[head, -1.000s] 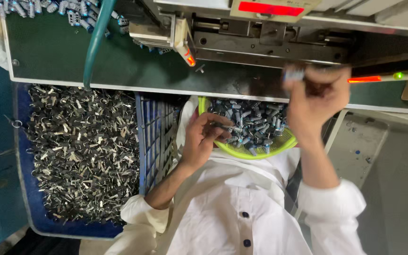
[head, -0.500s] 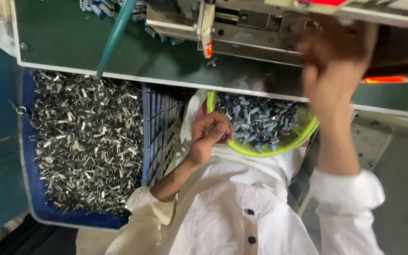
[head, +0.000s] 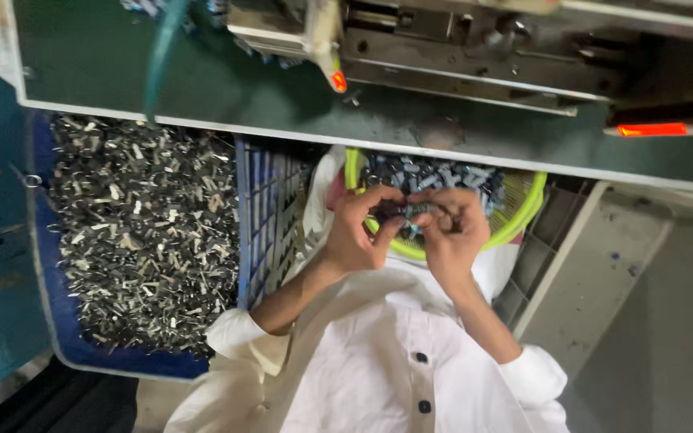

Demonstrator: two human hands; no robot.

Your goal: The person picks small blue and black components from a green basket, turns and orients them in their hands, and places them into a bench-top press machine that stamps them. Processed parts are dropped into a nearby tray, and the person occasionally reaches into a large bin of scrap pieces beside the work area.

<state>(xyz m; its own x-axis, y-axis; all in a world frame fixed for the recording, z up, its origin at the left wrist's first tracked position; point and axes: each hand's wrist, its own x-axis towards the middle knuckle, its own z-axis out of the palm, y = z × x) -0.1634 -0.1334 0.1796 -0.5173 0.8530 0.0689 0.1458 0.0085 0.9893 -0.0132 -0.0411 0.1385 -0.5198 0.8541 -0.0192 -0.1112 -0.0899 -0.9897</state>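
Holding a small dark part [head: 404, 210] between them, left hand [head: 358, 232] and right hand [head: 451, 232] meet fingertip to fingertip over the near rim of the yellow-green bowl [head: 523, 216]. Both hands pinched narrow on the part; too blurred to tell its exact shape. Bowl sits in the person's lap against the white shirt [head: 387, 361], half tucked under the green machine table [head: 202, 88], and is full of small grey-blue metal parts [head: 443, 172]. Left of the bowl: blue crate [head: 270, 216] heaped with dark metal clips [head: 138, 232]. Beyond the bowl, on the table: grey machine block [head: 475, 48]. Lit red indicator strip [head: 651, 128] beyond the bowl, to the right.
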